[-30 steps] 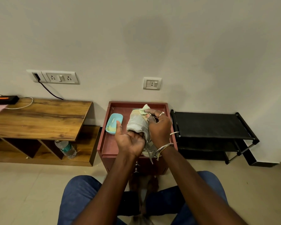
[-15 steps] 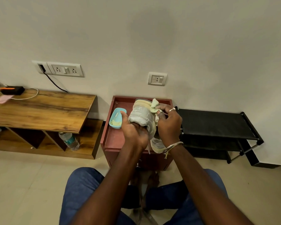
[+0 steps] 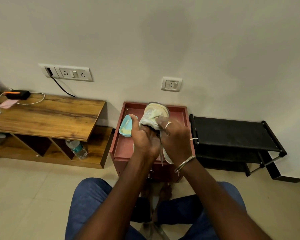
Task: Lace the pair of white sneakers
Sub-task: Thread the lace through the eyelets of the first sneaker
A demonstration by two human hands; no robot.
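We see a white sneaker [image 3: 153,115] held up in the air over a small red cabinet [image 3: 124,149], with its sole turned toward the far wall. The left hand [image 3: 144,138] grips the sneaker from below, with the thumb sticking up on the left side. The right hand [image 3: 176,135] holds the sneaker's right side with its fingers curled. We cannot tell if it also pinches the lace [image 3: 161,157], which hangs down between the two wrists. A ring [image 3: 167,125] is on one right finger and a bangle [image 3: 184,163] is on the right wrist. A white curved piece [image 3: 168,157] peeks out under the right hand, and we cannot tell what it is.

The top of the cabinet has a raised rim. A light blue dish [image 3: 126,127] sits on it, just left of the left hand.

To the left stands a low wooden table [image 3: 50,115]. A black box [image 3: 17,94], a white cable [image 3: 37,99] and a pink thing [image 3: 8,103] lie on its far left end. A water bottle [image 3: 77,149] leans on the shelf under it. To the right stands a black rack [image 3: 232,132].

On the pale wall [image 3: 163,40] we see a wide socket plate [image 3: 73,74] with a black cord plugged in, and a small switch plate [image 3: 171,84]. Near us are knees in blue jeans [image 3: 87,196] over a pale tiled floor [image 3: 24,187].
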